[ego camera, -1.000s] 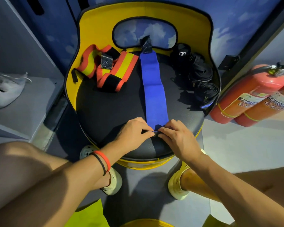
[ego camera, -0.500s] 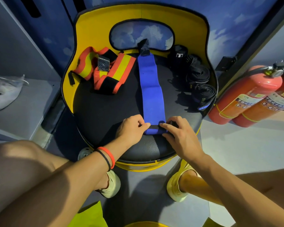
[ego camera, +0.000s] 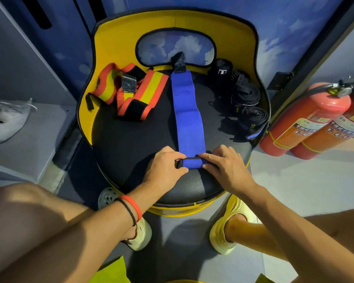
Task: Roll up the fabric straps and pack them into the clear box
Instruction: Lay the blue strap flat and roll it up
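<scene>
A long blue strap (ego camera: 187, 117) lies flat down the middle of the black seat (ego camera: 131, 144), its near end turned into a small roll. My left hand (ego camera: 166, 167) pinches the roll's left end and my right hand (ego camera: 223, 166) pinches its right end. An orange and yellow strap (ego camera: 131, 92) lies loose at the back left. Several black rolled straps (ego camera: 245, 99) sit at the back right. No clear box is in view.
The seat has a yellow backrest (ego camera: 172, 21) wrapping its rear. Two red fire extinguishers (ego camera: 315, 121) lie on the floor to the right. A grey shelf (ego camera: 29, 139) with a pale bag (ego camera: 4, 119) stands at left. My knees and yellow shoes (ego camera: 225, 231) are below.
The blue strap's near end has been rolled up further into a small roll, and both hands have moved slightly away from me with it.
</scene>
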The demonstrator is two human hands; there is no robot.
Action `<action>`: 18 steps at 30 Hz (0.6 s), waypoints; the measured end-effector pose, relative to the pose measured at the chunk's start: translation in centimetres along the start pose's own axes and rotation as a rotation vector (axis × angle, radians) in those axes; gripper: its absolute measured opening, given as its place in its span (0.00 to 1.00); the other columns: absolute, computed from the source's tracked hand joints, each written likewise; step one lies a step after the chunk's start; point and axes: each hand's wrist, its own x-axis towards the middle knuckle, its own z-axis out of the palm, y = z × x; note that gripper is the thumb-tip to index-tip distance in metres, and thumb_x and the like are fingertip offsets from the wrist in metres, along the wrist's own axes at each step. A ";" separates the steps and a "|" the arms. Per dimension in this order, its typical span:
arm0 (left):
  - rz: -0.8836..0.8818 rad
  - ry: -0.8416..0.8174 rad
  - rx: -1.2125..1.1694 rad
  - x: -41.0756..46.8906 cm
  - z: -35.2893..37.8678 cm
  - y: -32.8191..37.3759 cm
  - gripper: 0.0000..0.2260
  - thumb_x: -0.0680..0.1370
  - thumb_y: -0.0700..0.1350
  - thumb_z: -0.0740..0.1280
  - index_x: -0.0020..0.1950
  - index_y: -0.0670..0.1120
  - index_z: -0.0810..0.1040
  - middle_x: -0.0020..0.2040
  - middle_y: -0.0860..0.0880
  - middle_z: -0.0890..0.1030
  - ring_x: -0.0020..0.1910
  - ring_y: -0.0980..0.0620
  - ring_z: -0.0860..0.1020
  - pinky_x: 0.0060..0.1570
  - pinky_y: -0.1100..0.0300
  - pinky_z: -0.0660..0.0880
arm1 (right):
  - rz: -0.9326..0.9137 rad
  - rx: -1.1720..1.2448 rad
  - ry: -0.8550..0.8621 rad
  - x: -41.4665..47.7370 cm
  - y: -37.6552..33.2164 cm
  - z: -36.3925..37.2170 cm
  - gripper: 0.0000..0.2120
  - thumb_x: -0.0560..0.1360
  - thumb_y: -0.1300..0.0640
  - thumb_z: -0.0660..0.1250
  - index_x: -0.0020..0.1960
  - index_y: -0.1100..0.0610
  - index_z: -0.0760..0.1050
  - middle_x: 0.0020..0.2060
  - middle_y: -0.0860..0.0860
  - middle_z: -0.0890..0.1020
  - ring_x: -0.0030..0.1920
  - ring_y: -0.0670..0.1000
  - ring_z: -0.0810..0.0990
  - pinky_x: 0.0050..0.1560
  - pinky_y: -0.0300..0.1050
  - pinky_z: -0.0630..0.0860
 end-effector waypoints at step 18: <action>-0.066 -0.083 0.017 -0.1 -0.8 -0.1 0.16 0.74 0.49 0.78 0.61 0.47 0.83 0.55 0.50 0.81 0.51 0.53 0.80 0.47 0.62 0.76 | -0.112 -0.085 -0.112 -0.7 -1.6 -0.5 0.18 0.81 0.46 0.63 0.69 0.51 0.70 0.52 0.49 0.77 0.47 0.53 0.75 0.46 0.50 0.76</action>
